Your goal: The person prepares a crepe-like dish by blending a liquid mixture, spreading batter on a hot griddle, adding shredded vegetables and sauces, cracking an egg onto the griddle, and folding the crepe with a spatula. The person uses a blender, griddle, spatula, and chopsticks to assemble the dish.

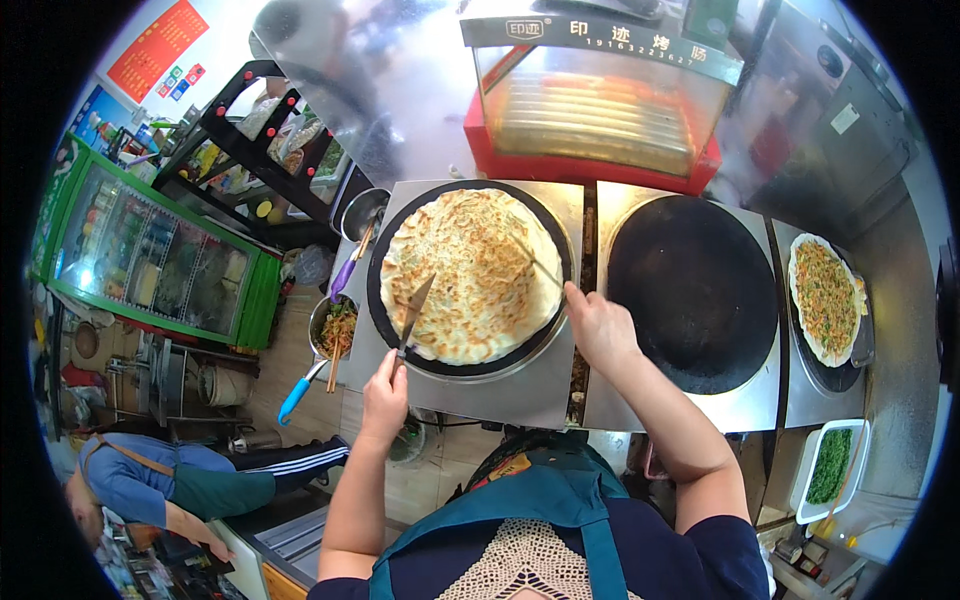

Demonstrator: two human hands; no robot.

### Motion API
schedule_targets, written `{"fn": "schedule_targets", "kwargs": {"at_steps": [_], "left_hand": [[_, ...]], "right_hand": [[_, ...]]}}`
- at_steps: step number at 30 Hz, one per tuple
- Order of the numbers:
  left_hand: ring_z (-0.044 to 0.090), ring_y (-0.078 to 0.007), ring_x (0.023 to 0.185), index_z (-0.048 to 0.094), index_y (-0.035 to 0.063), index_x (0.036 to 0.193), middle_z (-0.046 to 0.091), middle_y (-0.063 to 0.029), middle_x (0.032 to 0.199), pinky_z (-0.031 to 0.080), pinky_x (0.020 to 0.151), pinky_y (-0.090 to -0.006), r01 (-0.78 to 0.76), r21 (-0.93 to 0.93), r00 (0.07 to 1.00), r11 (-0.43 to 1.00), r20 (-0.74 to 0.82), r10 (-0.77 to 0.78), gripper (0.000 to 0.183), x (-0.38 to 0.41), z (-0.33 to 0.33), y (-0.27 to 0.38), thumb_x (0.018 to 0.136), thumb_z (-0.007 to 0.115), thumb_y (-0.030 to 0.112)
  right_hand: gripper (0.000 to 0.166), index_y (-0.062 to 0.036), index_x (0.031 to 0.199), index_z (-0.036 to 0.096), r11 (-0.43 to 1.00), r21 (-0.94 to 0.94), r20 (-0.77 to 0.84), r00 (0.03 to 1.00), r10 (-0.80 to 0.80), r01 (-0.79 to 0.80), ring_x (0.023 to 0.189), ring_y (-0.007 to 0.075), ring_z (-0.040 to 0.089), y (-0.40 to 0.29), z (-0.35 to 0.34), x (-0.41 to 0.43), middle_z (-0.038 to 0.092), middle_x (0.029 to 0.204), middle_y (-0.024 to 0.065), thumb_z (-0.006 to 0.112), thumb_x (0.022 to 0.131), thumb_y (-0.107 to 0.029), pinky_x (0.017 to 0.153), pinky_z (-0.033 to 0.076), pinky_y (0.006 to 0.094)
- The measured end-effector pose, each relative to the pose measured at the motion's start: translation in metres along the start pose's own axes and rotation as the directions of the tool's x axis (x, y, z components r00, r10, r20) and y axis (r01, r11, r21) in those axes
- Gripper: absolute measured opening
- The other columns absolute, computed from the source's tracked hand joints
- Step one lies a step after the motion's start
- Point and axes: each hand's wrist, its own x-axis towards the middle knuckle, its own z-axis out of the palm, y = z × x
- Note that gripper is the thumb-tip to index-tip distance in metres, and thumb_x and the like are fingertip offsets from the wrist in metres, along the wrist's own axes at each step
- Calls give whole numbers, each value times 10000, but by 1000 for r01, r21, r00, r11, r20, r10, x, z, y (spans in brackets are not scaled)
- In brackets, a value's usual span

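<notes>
A large round flatbread [472, 277], browned in patches and pale at the rim, covers most of the left round black griddle [457, 368]. My left hand [385, 396] grips the dark handle of a pointed metal blade [417, 307], which lies over the bread's lower left part. From the griddle's right edge, my right hand [601, 328] holds a long thin metal tool [536, 259]. It reaches over the bread's right side; whether it touches the bread I cannot tell. My right fingers hide its near end.
Right of the bread is a second black griddle [690, 292]; beyond it sits a filling-topped flatbread [825, 300]. A sausage roller grill [592, 124] stands behind. A blue-handled pan [313, 330] of shredded food overhangs at left. A tub [801, 487] holds chopped greens. A person [217, 480] is lower left.
</notes>
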Motion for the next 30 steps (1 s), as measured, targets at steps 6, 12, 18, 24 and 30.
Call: {"fn": "schedule_targets", "kwargs": {"at_steps": [6,12,18,24,30], "left_hand": [[587,-438,865,508,17,1232,617,-252,926,469,750,-472,-150,330,984,932,144,107,363,100,-4,-8,923,484,206],[578,-408,964,489,42,1273,601,-244,1044,474,814,-415,-422,88,893,903,216,396,377,158,33,4,920,508,169],[607,-370,728,427,68,1342,553,-182,888,500,624,-432,-482,214,874,849,173,453,457,80,55,38,908,535,163],[629,-354,819,399,28,1356,580,-192,919,510,674,-408,-469,301,881,830,216,420,461,58,60,37,927,509,156],[345,-32,464,386,34,1361,449,-7,681,256,380,-157,336,-478,916,812,367,-163,412,71,-23,67,979,448,176]], "right_hand": [[353,-32,1162,557,934,346,142,989,44,-91,694,289,658,-53,-24,-48,635,802,168,626,835,-146,612,533,375],[305,1,1165,584,228,834,310,770,558,-502,650,100,586,-12,12,-86,655,811,69,606,878,-98,587,486,235],[314,3,1150,550,-81,759,626,689,366,-646,542,63,520,7,25,-87,602,706,39,605,883,-155,430,390,201],[264,-15,1078,443,396,883,65,900,432,-254,725,365,636,-88,66,-5,636,809,203,576,864,-97,609,510,447],[350,-13,1061,389,597,790,12,976,218,-143,655,400,618,-127,13,10,567,760,246,564,758,-19,560,518,429]]}}
